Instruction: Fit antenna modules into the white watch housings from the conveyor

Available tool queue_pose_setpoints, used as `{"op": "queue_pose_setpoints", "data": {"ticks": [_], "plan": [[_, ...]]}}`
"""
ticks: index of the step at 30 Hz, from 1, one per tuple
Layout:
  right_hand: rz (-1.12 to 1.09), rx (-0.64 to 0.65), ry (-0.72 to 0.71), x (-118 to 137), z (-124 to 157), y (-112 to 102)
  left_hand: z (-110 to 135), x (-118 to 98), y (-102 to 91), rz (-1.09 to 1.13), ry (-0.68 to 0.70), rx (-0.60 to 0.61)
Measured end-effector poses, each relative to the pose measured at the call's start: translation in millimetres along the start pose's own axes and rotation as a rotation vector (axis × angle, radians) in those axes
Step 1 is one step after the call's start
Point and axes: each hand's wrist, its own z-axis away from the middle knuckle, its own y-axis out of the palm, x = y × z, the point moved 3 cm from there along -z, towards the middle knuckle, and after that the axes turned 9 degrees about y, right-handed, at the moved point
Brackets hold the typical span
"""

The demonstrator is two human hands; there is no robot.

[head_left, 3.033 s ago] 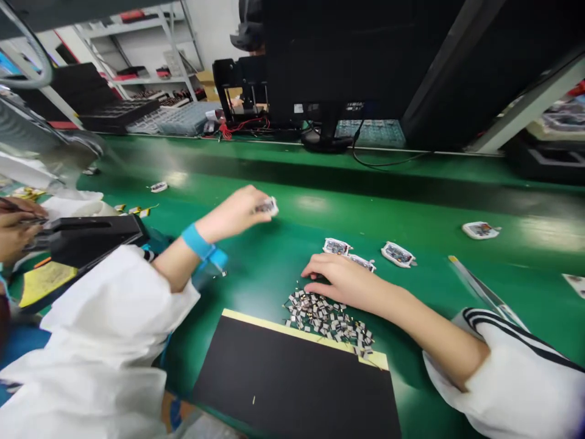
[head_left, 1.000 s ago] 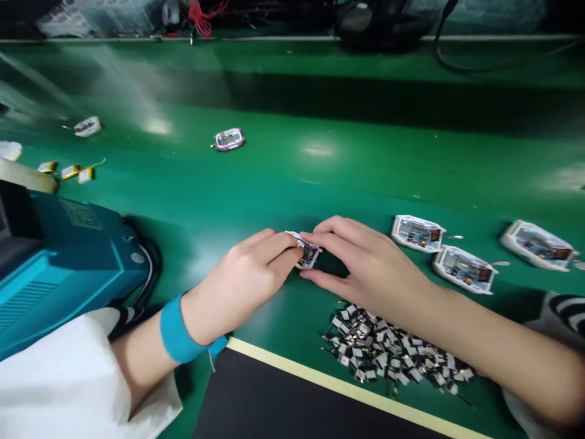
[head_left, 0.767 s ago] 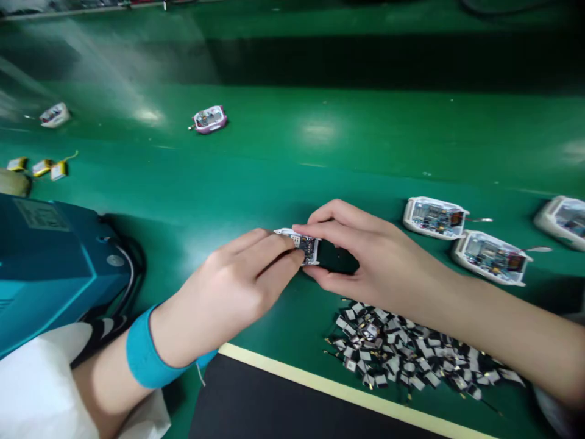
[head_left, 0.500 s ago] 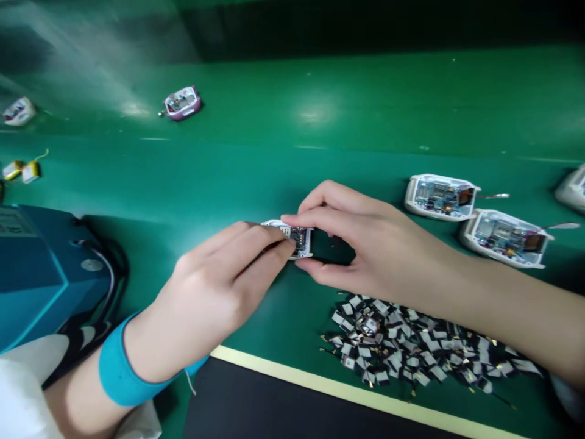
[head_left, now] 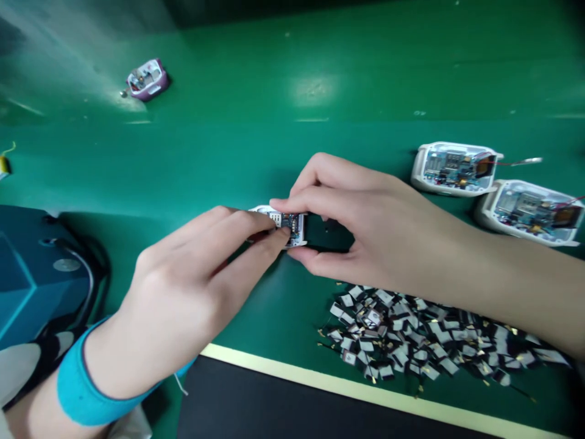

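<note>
Circuit board [head_left: 289, 223] (white-rimmed) between both hands [head_left: 183, 280] [head_left: 365, 228]

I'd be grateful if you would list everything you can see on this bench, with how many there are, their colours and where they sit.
Workbench: one, green, under everything.
Small casing: one, white, held between both hands.
Open casings: two, white with circuit boards, upper right.
Purple casing: one, purple and white, upper left.
Small pieces: many, black, white and gold, in a pile below the right hand.
Mat: one, black with a cream edge, bottom.
Machine: one, teal, left.
Yellow block: one, yellow, left edge.
Wristband: one, blue, left wrist.
Left hand: gripping the small casing.
Right hand: gripping the small casing.
</note>
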Motion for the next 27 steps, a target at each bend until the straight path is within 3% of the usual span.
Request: {"op": "queue_pose_setpoints", "data": {"ticks": [3, 6, 11, 15, 19, 27], "plan": [[0.022, -0.008, -0.003, -1, 1, 0, 1, 2, 2.9, -0.014, 0.058, -0.065], [0.041, -0.025, -0.012, -1, 1, -1, -1, 2, 3.9, 0.056, -0.010, -0.086], [0.072, -0.021, -0.006, 0, 1, 0, -7, 0, 0.8, 0.139, -0.213, 0.006], [0.094, -0.028, 0.000, 0, 1, -1, -7, 0, -2.2, 0.142, -0.226, -0.022], [0.089, -0.036, -0.017, -1, 1, -1, -5, 3, 0.5, 0.158, -0.264, 0.061], [0.091, -0.057, -0.049, -2, 1, 1, -10, -1, -5.8, 0.118, -0.293, 0.017]]}}
